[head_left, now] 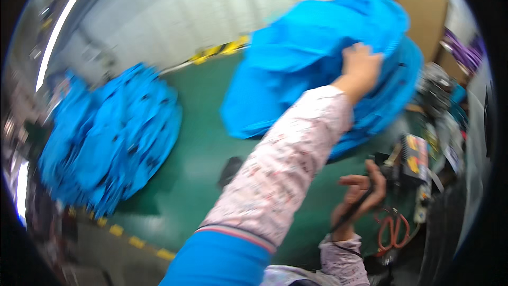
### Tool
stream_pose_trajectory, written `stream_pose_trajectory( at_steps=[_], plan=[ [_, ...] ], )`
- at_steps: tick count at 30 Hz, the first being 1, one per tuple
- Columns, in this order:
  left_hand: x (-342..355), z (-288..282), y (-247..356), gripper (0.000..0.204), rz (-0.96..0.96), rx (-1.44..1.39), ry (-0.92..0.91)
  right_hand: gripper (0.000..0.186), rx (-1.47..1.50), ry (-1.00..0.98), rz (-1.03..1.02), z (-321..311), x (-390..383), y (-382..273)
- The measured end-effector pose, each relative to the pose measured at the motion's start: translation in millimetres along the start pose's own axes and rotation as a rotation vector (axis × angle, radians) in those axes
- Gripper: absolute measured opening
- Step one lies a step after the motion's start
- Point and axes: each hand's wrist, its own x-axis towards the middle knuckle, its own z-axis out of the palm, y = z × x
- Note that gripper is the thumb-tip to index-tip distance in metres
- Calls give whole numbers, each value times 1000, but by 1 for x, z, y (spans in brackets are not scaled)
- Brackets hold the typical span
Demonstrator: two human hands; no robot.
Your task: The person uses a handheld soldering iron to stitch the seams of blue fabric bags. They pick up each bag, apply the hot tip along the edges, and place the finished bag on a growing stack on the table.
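Note:
My left hand (361,68), beyond a pale floral sleeve (278,167), reaches onto the right-hand pile of blue fabric (299,47), its fingers bent and closed on the top layer. My right hand (362,193) is low at the right, fingers curled around a dark, slim corded thing (353,207) whose exact kind I cannot make out. Its cord runs down past the wrist. Red-handled scissors (391,233) lie just right of that hand. A second bunched pile of blue fabric (116,132) sits on the left of the green table (198,100).
A dark small object (230,169) is partly behind my left arm. Yellow-black tape (219,50) edges the table. Along the right are a black box (415,159), a power strip (420,204), a tangle of bags and purple material (460,47). A tan board (415,10) stands behind.

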Motion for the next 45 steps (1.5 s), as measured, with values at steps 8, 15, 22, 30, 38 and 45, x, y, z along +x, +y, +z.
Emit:
stream_pose_trajectory(
  at_steps=[8, 15, 22, 30, 38, 45],
  plan=[
    [-179, -154, -71, 56, 337, 3, 362, 49, -66, -95, 90, 4, -3, -22],
    [-502, -336, -245, 38, -375, 525, 145, 44, -89, -263, -294, 9, -23, -42],
    [-678, -456, -284, 61, -856, 799, 34, 41, -65, -486, -312, 19, -64, -38],
    [-664, -483, -322, 44, -906, 472, -438, 38, -140, -581, -514, 64, -93, -74],
    [-549, -619, -285, 46, -848, 376, 94, 45, -72, -645, -576, 80, -99, -99],
    [-449, -750, -248, 63, -845, 133, 434, 48, 55, -625, -570, 80, -88, -130]
  ],
)
